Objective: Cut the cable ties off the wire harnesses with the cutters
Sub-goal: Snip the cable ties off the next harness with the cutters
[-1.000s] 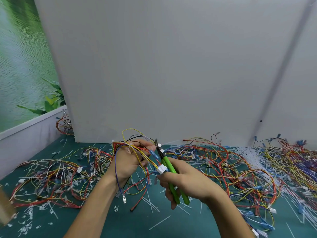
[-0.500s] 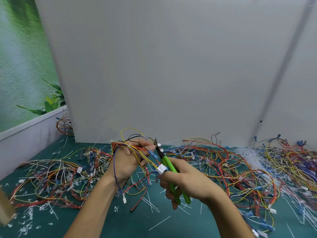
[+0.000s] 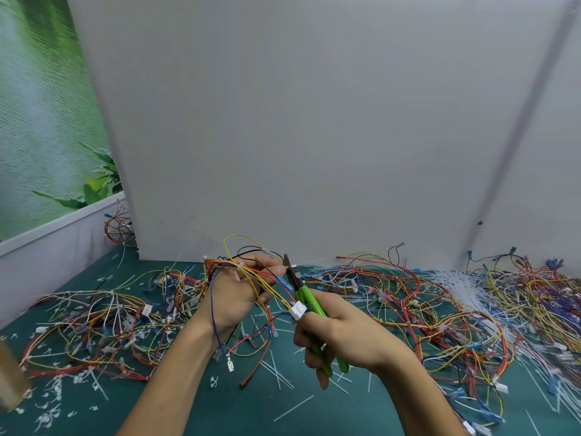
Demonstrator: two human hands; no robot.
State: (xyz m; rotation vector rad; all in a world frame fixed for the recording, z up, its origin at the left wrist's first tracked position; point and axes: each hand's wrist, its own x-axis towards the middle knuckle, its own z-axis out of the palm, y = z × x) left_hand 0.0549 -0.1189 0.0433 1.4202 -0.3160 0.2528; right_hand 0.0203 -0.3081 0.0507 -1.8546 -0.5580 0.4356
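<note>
**A:** Where is the wire harness sitting right now?

**B:** The wire harness, a loose bundle of thin red, yellow, black and purple wires, is hanging above the table just in front of the person. The left hand is gripping it, with its fingers curling round the strands and the thumb and a fingertip pinching them at the upper right.

**A:** And the cutters?

**B:** The right hand is wrapping its fingers round both handles of the green-handled cutters. Their dark metal head is pointing up and to the left. The tip is sitting right beside those pinching fingertips, with a small white piece at it. I cannot tell whether that piece is a tie, or how far apart the jaws are standing.

**A:** Is anything dangling from the bundle?

**B:** A white plastic connector is lying against the cutter handles, just above the right forefinger. A purple wire is trailing down past the left wrist and ending in a small metal terminal.

**A:** What is lying around them?

**B:** Short white cut tie pieces are lying scattered over the dark green table mat. A tangled heap of coloured harnesses is spreading out on the left, and a larger heap on the right. A sheaf of white cable ties is lying at the back right. A tall grey board is standing upright behind everything.
</note>
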